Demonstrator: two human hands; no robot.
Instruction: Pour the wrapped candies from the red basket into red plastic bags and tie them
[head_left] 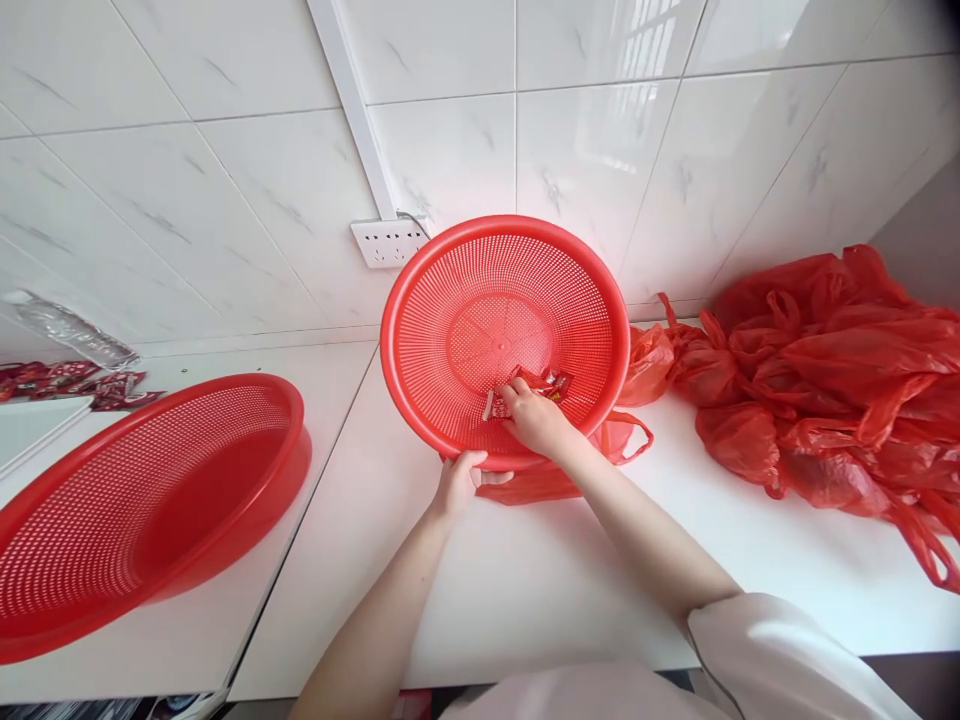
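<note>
A red plastic colander basket [457, 280] is tilted with its opening toward me. My left hand [456, 482] grips its near rim, thumb over the edge and fingers underneath. Inside the basket, my right hand [534, 415] has its fingers closed on small red printed packets [553, 382], which lie low against the near right wall. Part of those packets is hidden behind the fingers. Under the basket's near side, a red plastic bag [536, 487] lies on the white table [525, 590], with a loop handle sticking out to the right.
A second red colander basket [217, 480] stands at the left. Several filled red plastic bags [832, 370] are heaped at the right. More red packets [112, 388] and a clear plastic wrapper [71, 328] lie at the far left. A power socket [388, 243] is on the tiled wall behind.
</note>
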